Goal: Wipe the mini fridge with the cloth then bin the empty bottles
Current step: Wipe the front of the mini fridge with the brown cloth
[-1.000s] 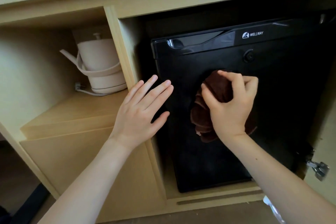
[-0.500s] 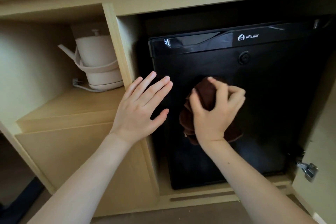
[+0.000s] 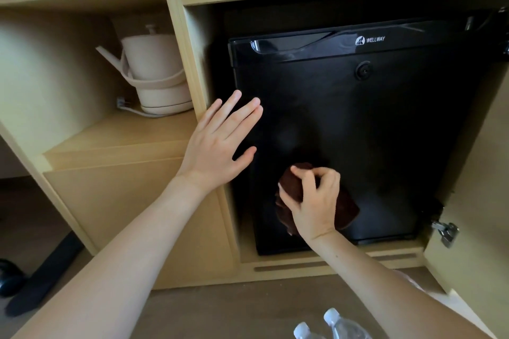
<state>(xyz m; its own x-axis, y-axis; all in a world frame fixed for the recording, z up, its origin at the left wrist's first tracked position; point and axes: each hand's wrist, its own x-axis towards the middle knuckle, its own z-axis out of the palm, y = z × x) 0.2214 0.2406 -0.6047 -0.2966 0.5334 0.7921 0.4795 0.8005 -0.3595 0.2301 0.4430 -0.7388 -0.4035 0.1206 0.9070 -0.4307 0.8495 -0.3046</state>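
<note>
**Pressure and overlap on the fridge [image 3: 371, 132] door**

The right hand [image 3: 314, 201] has its fingers curled over a bunched brown cloth [image 3: 348, 208] and presses it against the lower part of the black door. The left hand [image 3: 217, 146] lies flat with straight, slightly spread fingers at the door's left edge, holding nothing; I cannot tell how firmly it bears on the door. The fridge stands shut in the right bay of the cabinet. Two bottles [image 3: 338, 325] show only their caps at the bottom edge of the view, down by the person and well apart from the fridge. No bin is in view.

Wiping looks to be the step in hand, with the binning not begun. A balled cloth touches little surface, so opening it flatter under the palm should cover more. Straight, overlapping passes would suit a dark door, which shows streaks readily. The bottom edge lies just below the cloth. The glossy top strip and the round knob beneath the logo probably need a separate pass. The flat left hand can steady the fridge against the push.
</note>
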